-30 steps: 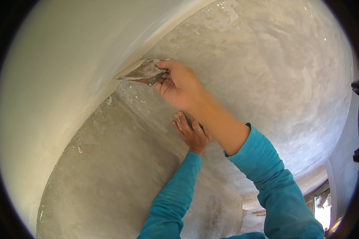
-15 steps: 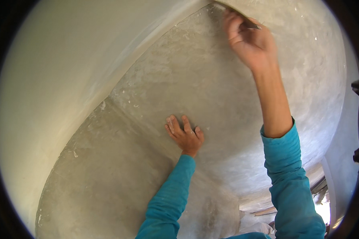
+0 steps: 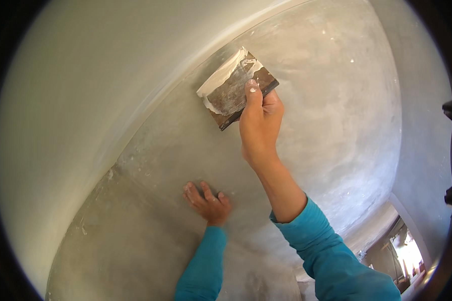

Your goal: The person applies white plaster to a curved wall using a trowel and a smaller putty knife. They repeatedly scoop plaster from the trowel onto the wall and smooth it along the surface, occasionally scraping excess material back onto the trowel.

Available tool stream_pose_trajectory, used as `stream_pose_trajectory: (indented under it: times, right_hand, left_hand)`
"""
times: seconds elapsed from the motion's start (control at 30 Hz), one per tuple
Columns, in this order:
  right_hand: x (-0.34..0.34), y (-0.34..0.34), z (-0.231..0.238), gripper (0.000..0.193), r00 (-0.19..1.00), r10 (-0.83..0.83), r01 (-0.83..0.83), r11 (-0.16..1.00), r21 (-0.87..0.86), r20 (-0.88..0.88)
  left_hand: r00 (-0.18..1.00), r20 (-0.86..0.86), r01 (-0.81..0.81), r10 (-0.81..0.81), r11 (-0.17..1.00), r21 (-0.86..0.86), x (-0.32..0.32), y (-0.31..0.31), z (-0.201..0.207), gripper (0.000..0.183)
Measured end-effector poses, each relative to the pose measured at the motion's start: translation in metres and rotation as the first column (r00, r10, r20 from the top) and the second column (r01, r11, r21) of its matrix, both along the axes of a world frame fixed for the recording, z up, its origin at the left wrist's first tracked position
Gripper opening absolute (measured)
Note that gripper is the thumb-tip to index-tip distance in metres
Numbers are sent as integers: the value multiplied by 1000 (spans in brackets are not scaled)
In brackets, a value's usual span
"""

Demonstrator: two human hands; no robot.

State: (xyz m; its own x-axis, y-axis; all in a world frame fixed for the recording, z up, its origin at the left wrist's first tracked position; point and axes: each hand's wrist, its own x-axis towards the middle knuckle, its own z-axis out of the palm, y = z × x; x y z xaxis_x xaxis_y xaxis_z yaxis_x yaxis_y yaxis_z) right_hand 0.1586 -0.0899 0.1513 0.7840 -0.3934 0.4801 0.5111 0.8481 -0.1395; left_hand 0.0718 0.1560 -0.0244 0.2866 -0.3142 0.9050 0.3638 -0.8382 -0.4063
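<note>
My right hand [image 3: 261, 118] grips a flat rectangular putty knife [image 3: 231, 93] by its dark back edge, thumb on the near face and the other fingers behind. White filler coats the blade's far edge and one corner, and the middle is brown and smeared. The blade's white edge faces the seam between the grey wall [image 3: 326, 125] and the pale smooth surface at upper left. Lower down, my left hand [image 3: 208, 201] rests open on the grey wall, fingers spread and tips dusted white. It holds nothing.
A pale, smooth surface [image 3: 85, 90] curves along the upper left, meeting the grey wall at a long seam. At the lower right is a bright opening [image 3: 407, 251] with clutter beyond. A dark object [image 3: 451, 150] stands at the far right edge.
My right hand has come down and left from the top, turning the blade so its filler-coated face shows. In the picture, my left hand sits lower and further left, still spread on the wall.
</note>
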Motion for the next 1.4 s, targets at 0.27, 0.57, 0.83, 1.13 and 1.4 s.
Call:
stream_pose_trajectory:
  times: [0.27,0.57,0.83,1.13,1.4]
  right_hand:
    - [54,-69,-1,26,985,-132,140,988,67,-110]
    - [150,-153,1,27,942,-335,332,939,-93,-23]
    - [210,-177,24,21,820,-570,551,811,-196,-55]
    - [222,-194,60,31,534,-827,761,561,-327,-176]
    - [154,-134,31,40,483,-869,840,423,-339,113]
  left_hand:
    - [999,-27,-25,24,999,-24,-3,-10,-2,61]
    - [1000,-12,-22,23,1000,15,-3,-11,0,63]
    - [988,-152,-4,12,999,48,44,-57,88,59]
    - [990,-87,-99,110,987,130,55,-88,99,62]
    - [994,-73,-68,79,986,151,57,-87,98,61]
